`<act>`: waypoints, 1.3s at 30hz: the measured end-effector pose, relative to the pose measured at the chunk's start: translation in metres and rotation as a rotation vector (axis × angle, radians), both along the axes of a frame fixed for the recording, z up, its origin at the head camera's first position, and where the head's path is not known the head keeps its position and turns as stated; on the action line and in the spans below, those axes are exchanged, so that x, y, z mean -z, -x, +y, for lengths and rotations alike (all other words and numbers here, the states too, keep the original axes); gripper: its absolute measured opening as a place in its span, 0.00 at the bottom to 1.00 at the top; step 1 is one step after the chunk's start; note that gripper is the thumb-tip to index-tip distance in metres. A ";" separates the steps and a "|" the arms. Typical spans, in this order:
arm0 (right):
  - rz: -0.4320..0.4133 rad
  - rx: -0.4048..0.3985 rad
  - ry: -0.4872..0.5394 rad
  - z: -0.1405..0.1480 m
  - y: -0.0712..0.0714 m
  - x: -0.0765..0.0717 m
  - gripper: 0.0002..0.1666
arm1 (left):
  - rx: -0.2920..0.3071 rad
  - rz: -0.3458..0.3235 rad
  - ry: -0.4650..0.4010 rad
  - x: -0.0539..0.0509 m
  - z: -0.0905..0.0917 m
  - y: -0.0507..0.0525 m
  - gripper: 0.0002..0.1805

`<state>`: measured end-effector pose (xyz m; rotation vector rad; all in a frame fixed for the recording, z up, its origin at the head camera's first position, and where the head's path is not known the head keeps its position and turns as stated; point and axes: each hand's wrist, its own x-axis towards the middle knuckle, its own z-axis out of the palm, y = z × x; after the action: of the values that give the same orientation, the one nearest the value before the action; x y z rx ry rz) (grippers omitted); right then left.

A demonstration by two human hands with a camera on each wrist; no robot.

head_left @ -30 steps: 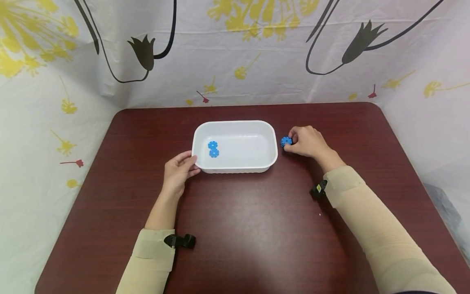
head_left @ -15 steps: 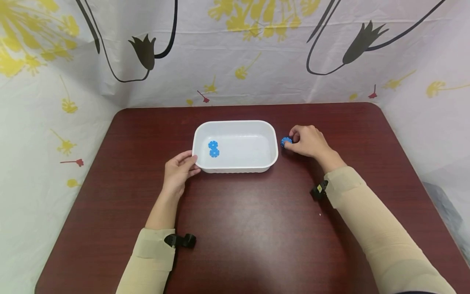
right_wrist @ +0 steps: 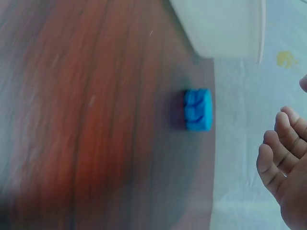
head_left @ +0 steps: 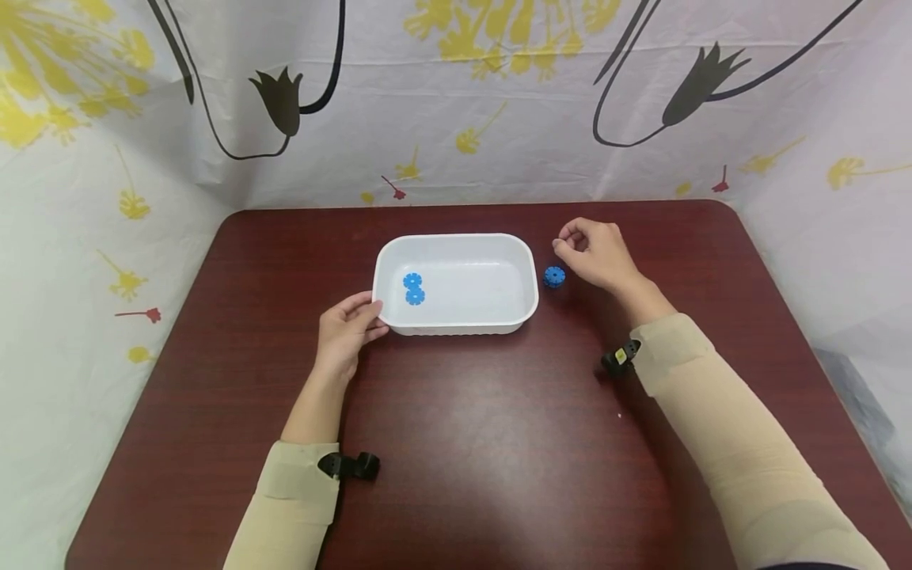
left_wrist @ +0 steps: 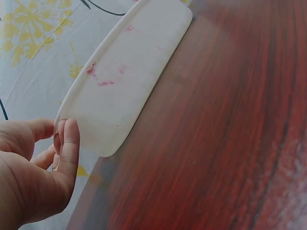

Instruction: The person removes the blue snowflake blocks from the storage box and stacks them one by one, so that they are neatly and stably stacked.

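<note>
A white rectangular plastic basin point(head_left: 470, 309) stands on the dark red-brown table. My left hand point(head_left: 345, 332) grips its left front corner, thumb over the rim and fingers against the outer wall, as the left wrist view also shows. Inside, two blue notched snowflake discs point(head_left: 415, 296) lie at the left. Just right of the basin, a short stack of blue snowflake discs point(head_left: 554, 277) rests on the table, side-on in the right wrist view. Above and behind that stack hovers my right hand point(head_left: 598, 253), fingers loosely bent, with nothing visible in them.
The wooden table point(head_left: 456, 443) has its far edge close behind the basin. A white curtain point(head_left: 534, 158) with printed flowers hangs beyond it and at the sides. Pink-red marks point(left_wrist: 103, 81) show on the basin's outer wall.
My right hand has let go of the stack of blue discs and lifted up and away from it. The stack stays beside the basin. My left hand has not moved.
</note>
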<state>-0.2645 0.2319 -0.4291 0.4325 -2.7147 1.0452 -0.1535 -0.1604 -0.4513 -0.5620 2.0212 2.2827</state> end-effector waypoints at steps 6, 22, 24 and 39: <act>0.010 -0.023 0.058 -0.019 -0.002 -0.010 0.09 | 0.003 -0.002 0.004 0.000 0.000 0.000 0.19; 0.000 -0.164 0.081 -0.070 -0.002 -0.017 0.07 | 0.014 0.006 0.001 -0.001 0.005 0.002 0.19; -0.009 -0.182 0.078 -0.076 -0.001 -0.019 0.07 | 0.015 0.005 0.001 -0.002 0.006 0.002 0.19; -0.102 -0.254 -0.009 -0.116 0.001 -0.013 0.07 | 0.019 -0.004 -0.009 -0.002 0.004 0.004 0.20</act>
<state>-0.2653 0.1159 -0.4161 0.7621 -2.8080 1.1460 -0.1579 -0.1562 -0.4497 -0.5436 2.0048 2.2770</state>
